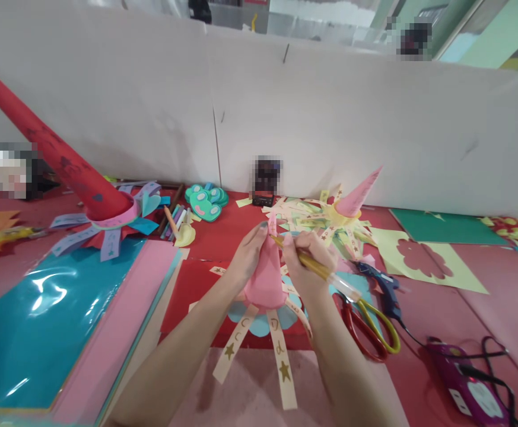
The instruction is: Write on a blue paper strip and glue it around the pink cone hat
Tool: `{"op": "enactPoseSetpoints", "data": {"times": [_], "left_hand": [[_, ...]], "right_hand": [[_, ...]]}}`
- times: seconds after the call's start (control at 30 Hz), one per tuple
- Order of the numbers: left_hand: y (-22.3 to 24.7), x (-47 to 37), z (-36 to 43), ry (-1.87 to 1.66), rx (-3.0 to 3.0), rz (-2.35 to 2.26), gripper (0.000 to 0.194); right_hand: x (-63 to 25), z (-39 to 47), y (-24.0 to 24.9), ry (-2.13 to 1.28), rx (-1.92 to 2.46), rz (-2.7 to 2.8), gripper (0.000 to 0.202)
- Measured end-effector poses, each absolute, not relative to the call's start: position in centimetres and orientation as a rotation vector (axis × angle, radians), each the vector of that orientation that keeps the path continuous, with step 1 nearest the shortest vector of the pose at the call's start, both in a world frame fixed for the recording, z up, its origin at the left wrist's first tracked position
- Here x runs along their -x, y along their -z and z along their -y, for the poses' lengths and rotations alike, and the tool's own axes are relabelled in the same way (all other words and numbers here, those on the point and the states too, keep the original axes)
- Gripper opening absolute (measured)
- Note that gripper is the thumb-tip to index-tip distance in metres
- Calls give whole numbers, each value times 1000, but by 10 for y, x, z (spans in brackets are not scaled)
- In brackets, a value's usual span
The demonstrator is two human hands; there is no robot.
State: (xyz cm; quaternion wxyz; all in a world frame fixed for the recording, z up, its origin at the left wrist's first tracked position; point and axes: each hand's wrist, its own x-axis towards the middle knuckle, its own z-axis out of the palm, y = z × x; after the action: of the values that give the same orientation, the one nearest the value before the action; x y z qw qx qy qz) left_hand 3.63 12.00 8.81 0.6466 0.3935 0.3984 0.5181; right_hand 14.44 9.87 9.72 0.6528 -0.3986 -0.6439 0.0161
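A pink paper cone (265, 279) stands upright in front of me on a light blue scalloped base (259, 325). Cream strips with letters and gold stars, such as the one marked D (284, 362), spread out from its foot. My left hand (250, 252) closes round the left side of the cone near its top. In my right hand (310, 255) is a gold marker (314, 265), its tip at the upper part of the cone. Some marks show on the cone near the tip, too small to read.
Scissors (365, 335) and a blue glue gun (385, 289) lie to the right, near a purple device (472, 385). Left are a tall red cone (63, 148) and blue sheets (54, 326). A smaller pink cone (357, 194) stands behind among paper strips.
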Motion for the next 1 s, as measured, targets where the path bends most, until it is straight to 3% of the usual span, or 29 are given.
{"op": "enactPoseSetpoints", "data": {"times": [1.0], "left_hand": [[-90,-34,-117,-1191,-872,-922,33]], "right_hand": [[-143,-96,-103,-43,1011,1359,34]]}}
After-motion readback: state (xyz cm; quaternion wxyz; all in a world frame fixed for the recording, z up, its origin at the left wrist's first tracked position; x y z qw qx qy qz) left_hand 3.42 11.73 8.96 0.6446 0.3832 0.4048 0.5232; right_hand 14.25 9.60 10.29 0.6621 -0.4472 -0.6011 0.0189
